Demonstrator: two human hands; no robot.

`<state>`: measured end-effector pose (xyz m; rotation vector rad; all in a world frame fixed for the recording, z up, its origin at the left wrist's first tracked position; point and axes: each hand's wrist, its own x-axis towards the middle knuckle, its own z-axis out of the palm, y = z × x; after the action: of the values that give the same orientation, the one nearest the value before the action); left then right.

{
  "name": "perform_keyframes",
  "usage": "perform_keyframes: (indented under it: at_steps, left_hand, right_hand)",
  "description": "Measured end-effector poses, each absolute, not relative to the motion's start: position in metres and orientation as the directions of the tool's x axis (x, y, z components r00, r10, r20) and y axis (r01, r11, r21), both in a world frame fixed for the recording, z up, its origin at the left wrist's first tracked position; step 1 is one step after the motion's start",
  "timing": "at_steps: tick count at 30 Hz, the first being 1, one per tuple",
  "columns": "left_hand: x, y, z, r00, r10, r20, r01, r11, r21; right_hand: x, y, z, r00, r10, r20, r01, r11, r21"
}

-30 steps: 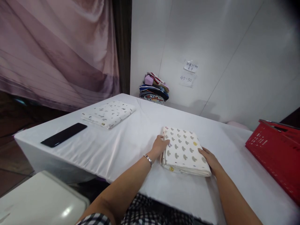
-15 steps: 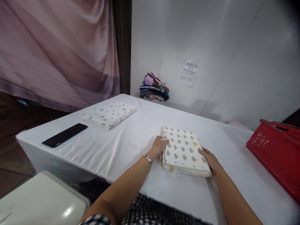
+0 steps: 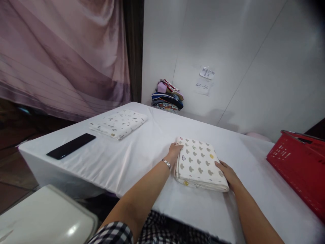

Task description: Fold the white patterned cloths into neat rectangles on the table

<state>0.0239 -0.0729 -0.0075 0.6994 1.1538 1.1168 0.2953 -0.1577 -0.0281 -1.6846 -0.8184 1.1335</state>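
A folded cream cloth with grey mushroom prints [image 3: 199, 162] lies on the white table [image 3: 142, 152] in front of me. My left hand [image 3: 175, 151] rests against its far left edge, fingers curled over the corner; a bracelet is on that wrist. My right hand [image 3: 227, 173] lies flat on the cloth's near right edge. A second folded white cloth with small dark prints [image 3: 118, 123] lies at the table's far left.
A black phone [image 3: 71, 146] lies near the left table edge. A red plastic basket [image 3: 299, 166] stands at the right. A pile of coloured fabrics [image 3: 167, 96] sits against the wall below paper notes [image 3: 205, 79]. A white seat [image 3: 43, 217] is at bottom left.
My left hand has slid a little farther along the cloth's left edge, toward its far corner. My right hand and the cloth have stayed in place.
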Motion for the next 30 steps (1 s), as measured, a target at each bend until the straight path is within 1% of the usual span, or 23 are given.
perform_keyframes:
  at_steps: [4, 8, 12, 17, 21, 25, 28, 30]
  left_hand:
    - [0.020, -0.074, -0.010, -0.077, 0.948, -0.310, -0.139, 0.297, 0.945]
    - [0.014, -0.072, -0.014, -0.097, 0.961, -0.260, 0.038, 0.264, 0.964]
    - [0.013, -0.074, -0.014, -0.093, 0.973, -0.213, 0.166, 0.226, 0.960]
    - [0.013, -0.079, -0.010, -0.091, 0.981, -0.171, 0.271, 0.190, 0.944]
    - [0.011, -0.086, -0.007, -0.058, 0.986, -0.157, 0.372, 0.167, 0.913]
    - [0.006, -0.101, -0.007, -0.023, 0.986, -0.167, 0.398, 0.162, 0.903]
    - [0.002, -0.115, -0.010, 0.028, 0.980, -0.198, 0.364, 0.174, 0.915]
    - [0.000, -0.122, -0.012, 0.045, 0.976, -0.214, 0.326, 0.188, 0.927]
  right_hand:
    - [0.296, -0.158, -0.028, 0.363, 0.876, -0.318, 0.044, -0.357, -0.933]
    - [0.294, -0.159, -0.026, 0.396, 0.863, -0.313, 0.062, -0.365, -0.929]
    - [0.292, -0.159, -0.023, 0.409, 0.855, -0.319, 0.058, -0.373, -0.926]
    - [0.289, -0.161, -0.019, 0.401, 0.857, -0.322, 0.041, -0.368, -0.929]
    - [0.287, -0.161, -0.018, 0.400, 0.853, -0.336, 0.037, -0.381, -0.924]
    - [0.285, -0.163, -0.014, 0.401, 0.850, -0.342, 0.049, -0.393, -0.918]
    - [0.285, -0.167, -0.010, 0.381, 0.853, -0.357, 0.058, -0.408, -0.911]
    - [0.283, -0.170, -0.009, 0.380, 0.857, -0.348, 0.102, -0.413, -0.905]
